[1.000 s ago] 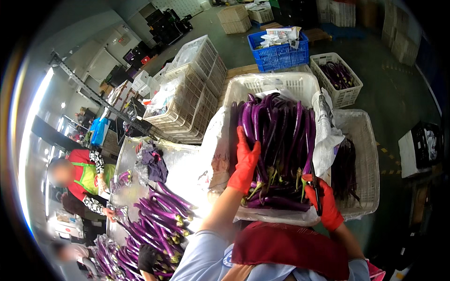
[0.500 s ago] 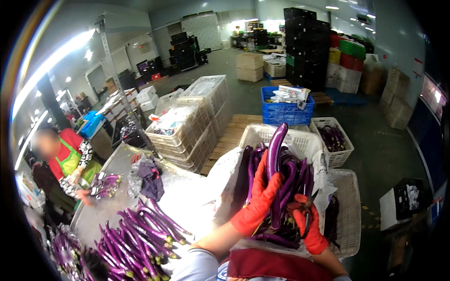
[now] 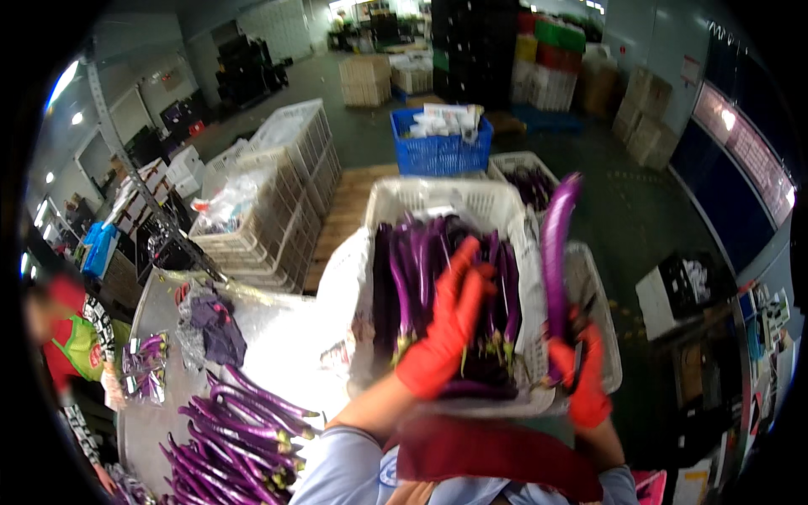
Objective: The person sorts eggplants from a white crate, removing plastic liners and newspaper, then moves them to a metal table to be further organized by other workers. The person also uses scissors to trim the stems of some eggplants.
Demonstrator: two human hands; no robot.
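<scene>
My right hand (image 3: 585, 370), in a red rubber glove, grips a long purple eggplant (image 3: 557, 252) standing nearly upright. Dark-handled shears (image 3: 579, 358) also show in that hand, partly hidden by its fingers. In a matching glove, my left hand (image 3: 450, 320) reaches over a white plastic crate (image 3: 396, 192) full of eggplants (image 3: 408, 278). Its fingers are stretched and a little apart, and nothing is seen held in them. Whether they touch the eggplants beneath I cannot tell.
More eggplants (image 3: 231, 429) lie piled on the metal table (image 3: 156, 311) at left, near dark cloth (image 3: 217, 324). A co-worker (image 3: 80, 345) in a green apron stands at far left. White crates (image 3: 252, 244), a blue crate (image 3: 442, 151) and an eggplant crate (image 3: 513, 164) stand beyond.
The eggplant has passed from my left hand to my right and moved right, out over the crate's side. My left hand has let go and opened over the crate. The view has shifted right.
</scene>
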